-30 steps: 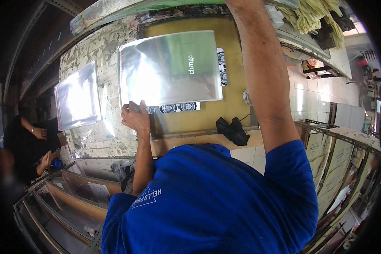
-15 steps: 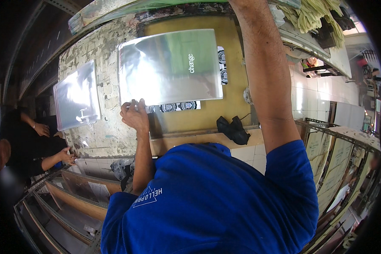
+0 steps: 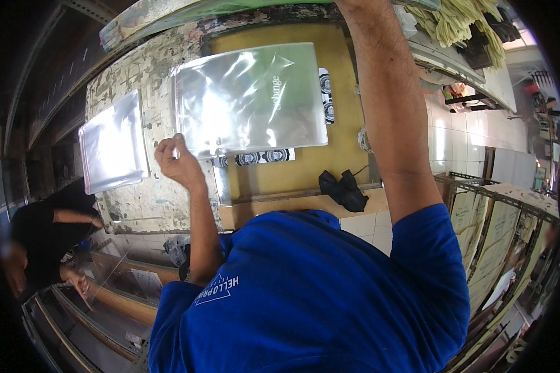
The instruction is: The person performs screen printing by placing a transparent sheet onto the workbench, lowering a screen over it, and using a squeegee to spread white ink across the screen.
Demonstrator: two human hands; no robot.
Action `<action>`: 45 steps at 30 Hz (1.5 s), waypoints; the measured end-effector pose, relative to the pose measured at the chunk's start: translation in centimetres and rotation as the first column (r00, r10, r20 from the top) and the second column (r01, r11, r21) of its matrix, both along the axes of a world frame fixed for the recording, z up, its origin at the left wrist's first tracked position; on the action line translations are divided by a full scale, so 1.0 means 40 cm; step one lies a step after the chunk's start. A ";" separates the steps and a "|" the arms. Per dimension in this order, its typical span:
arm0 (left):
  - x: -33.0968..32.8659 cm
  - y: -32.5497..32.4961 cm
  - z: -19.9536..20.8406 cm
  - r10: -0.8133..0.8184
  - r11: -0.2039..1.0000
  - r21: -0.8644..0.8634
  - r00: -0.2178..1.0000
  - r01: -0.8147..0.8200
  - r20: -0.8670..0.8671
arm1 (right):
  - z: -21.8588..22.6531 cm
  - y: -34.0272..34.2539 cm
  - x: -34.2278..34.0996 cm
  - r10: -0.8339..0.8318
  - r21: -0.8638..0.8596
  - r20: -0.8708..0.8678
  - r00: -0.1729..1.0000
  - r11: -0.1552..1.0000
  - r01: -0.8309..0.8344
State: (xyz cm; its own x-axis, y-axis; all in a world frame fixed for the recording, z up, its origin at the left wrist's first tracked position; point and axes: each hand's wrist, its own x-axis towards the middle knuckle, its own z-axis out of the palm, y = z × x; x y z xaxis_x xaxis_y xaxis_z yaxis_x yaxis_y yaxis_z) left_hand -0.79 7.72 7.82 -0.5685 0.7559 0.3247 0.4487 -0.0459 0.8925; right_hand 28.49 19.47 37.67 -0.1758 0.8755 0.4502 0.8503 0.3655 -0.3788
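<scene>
A stack of clear plastic bags (image 3: 230,118) lies on the yellowish board (image 3: 261,180), with white lettering on the top one, partly lost in glare. My left hand (image 3: 182,165) is at the stack's near left corner, thumb and fingers pinched together on the top bag's edge. The plastic there looks rippled. From the right my forearm (image 3: 395,105) reaches forward past the board, and the right hand itself lies beyond the upper edge of the picture. Black-and-white round printed labels (image 3: 264,156) show from under the stack.
Another pile of clear bags (image 3: 113,143) sits left on the paint-stained table (image 3: 158,208). A crumpled black cloth (image 3: 343,191) rests at the board's near edge. At far left, a co-worker's hand (image 3: 78,281) holds a clear sheet beside a rack (image 3: 112,289).
My left hand has drawn back slightly left, and the top bag has rippled. The co-worker has turned toward the rack with a clear sheet; white print on the left pile no longer shows.
</scene>
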 end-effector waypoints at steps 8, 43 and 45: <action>-0.350 -0.005 -0.019 0.166 0.978 0.108 0.976 -0.181 0.141 | 0.014 -0.005 0.007 0.029 -0.053 0.014 0.999 0.998 -0.028; 0.095 0.516 -0.144 -0.600 0.783 -0.360 0.465 0.507 -0.651 | 0.031 -0.004 -0.005 -0.006 -0.097 -0.014 1.000 0.995 0.005; 0.151 0.560 -0.163 -0.621 0.770 -0.455 0.366 0.447 -0.693 | 0.044 -0.004 -0.022 -0.087 -0.107 0.067 0.994 0.990 0.094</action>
